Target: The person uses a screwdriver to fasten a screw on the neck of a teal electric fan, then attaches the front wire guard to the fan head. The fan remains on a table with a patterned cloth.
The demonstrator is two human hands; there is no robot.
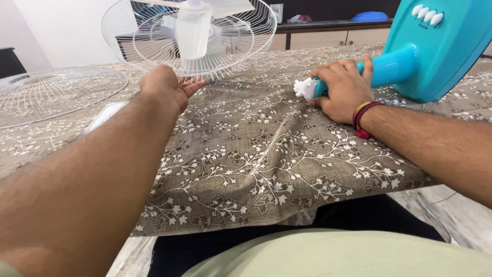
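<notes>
My right hand (342, 87) grips the turquoise neck (392, 66) of a fan base (441, 46) lying on its side at the right; a white plastic fitting (306, 88) sticks out past my fingers. My left hand (166, 87) is stretched forward, fingers apart, its tips at the lower rim of a white wire fan guard (241, 36) that stands tilted with a white motor housing (193, 28) in its middle. It holds nothing.
A second white wire guard (56, 92) lies flat at the far left. A brown cloth with white flowers (266, 149) covers the table. A white blade (105, 115) shows beside my left forearm. A cabinet (328, 33) stands behind.
</notes>
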